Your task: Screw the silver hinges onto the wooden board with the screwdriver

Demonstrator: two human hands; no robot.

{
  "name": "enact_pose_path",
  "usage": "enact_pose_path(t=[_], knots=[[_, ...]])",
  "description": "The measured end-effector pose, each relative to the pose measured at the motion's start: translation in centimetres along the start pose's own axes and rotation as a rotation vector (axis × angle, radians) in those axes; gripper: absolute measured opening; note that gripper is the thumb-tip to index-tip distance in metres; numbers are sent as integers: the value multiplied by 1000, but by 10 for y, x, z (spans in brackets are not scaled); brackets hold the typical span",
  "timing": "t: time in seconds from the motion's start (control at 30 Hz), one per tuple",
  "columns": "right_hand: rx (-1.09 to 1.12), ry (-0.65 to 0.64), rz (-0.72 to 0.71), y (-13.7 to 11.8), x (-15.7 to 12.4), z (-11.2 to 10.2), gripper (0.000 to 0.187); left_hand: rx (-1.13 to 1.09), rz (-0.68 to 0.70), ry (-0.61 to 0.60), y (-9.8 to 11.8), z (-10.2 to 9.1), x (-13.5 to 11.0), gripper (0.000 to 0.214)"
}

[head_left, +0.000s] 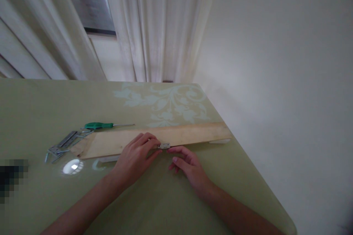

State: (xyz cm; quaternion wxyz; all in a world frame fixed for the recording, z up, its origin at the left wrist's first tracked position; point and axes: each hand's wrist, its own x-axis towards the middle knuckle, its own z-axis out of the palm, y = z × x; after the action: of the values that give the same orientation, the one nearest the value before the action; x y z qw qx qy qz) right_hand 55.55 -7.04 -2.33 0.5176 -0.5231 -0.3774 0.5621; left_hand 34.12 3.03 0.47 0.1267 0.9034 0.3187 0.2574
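A small metal hinge (pixel 164 146) lies at the near edge of a pale wooden board (pixel 193 134). My left hand (pixel 139 152) rests over the board's edge, its thumb and fingers closed on the hinge's left end. From the right, my right hand (pixel 186 163) reaches in with its index fingertip at the hinge's other end. The thumb of that hand stands apart from the index finger, and the other fingers are loosely curled with nothing visible in them. The board lies flat and raised a little on white pieces (pixel 220 141) showing beneath it.
Behind the board's left part lies a green-handled screwdriver (pixel 99 125). More metal hinges (pixel 67 139) and several long screws (pixel 58 156) lie by the board's left end. The green table (pixel 55 106) ends on the right near a white wall (pixel 275 62); curtains (pixel 165 25) hang behind.
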Motion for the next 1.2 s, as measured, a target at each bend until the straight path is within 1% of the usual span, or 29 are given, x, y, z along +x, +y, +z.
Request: enact_pose_path(t=[0.23, 0.4, 0.7, 0.83, 0.9, 0.93, 1.0, 1.03, 1.07, 1.1, 1.13, 1.2], knots=[[-6, -4, -5, -1, 0, 0, 30, 9, -5, 16, 0, 1, 0, 17], [-17, -25, -4, 0, 0, 0, 34, 6, -5, 42, 1, 2, 0, 17], [-20, -19, 0, -2, -1, 0, 32, -12, 5, 30, -4, 1, -2, 13], [-18, -21, 0, -1, 0, 0, 32, -12, 4, 26, 0, 4, -2, 14], [-32, -17, 6, -1, 0, -1, 32, -18, -2, 32, 1, 0, 1, 20], [-42, -11, 9, 0, -1, -1, 31, -24, -16, 37, 0, -5, 4, 25], [-63, 5, 10, 0, -2, -2, 30, -27, -88, 59, -11, -24, 9, 34], [-70, 10, 10, 0, -2, -3, 29, -19, -157, 70, -23, -36, 11, 37], [-73, 13, 11, 0, -2, -3, 29, 6, -235, 98, -39, -49, 11, 40], [-73, 7, 16, 0, -2, -4, 30, 40, -302, 98, -59, -63, 8, 40], [-74, -7, 24, -1, -1, -4, 31, 94, -355, 130, -82, -75, 4, 40], [-85, -49, 37, -1, 0, -4, 35, 240, -416, 197, -132, -93, -10, 44]])
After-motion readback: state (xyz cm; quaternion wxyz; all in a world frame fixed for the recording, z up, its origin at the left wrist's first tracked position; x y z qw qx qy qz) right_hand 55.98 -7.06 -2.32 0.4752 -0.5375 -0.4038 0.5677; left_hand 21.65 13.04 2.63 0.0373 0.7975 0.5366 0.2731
